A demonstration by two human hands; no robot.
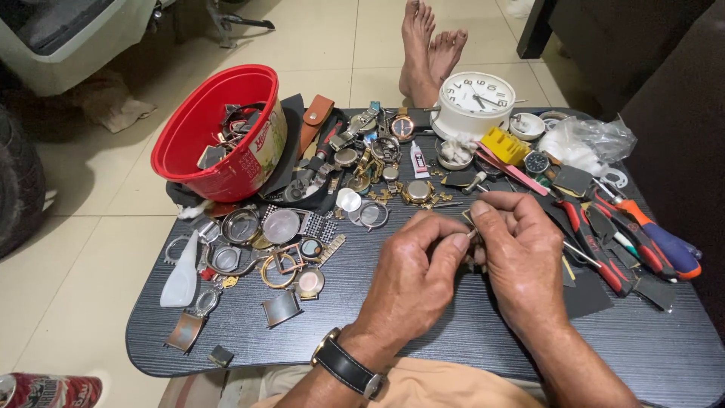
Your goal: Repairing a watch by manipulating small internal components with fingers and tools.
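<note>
My left hand (411,276) and my right hand (521,261) meet over the middle of the dark wood-grain table (453,340), fingertips pinched together on a small metal part (473,233) that sits between them; it is too tiny and too covered by my fingers to tell what it is. Both sets of fingers are curled closed around that piece, thumbs pressing in from each side. A black-strapped wristwatch (349,366) sits on my left wrist. Just beyond my hands lies a gold watch case (418,191) among loose links and bits. To the left is a spread of watch cases, rings and crystals (281,227), with a small white squeeze bottle (183,276) near the table's left edge. A red plastic bowl (219,136) holding more watch parts stands tilted at the far left corner. At the far side stands a white alarm clock (474,102), with a yellow block (504,145) just in front of it. To my right lie 2 or more red-handled pliers (604,253) and an orange-and-blue screwdriver (657,234). A crumpled clear plastic bag (593,143) rests at the far right corner. 2 bare feet (429,49) show on the tiled floor past the table.
</note>
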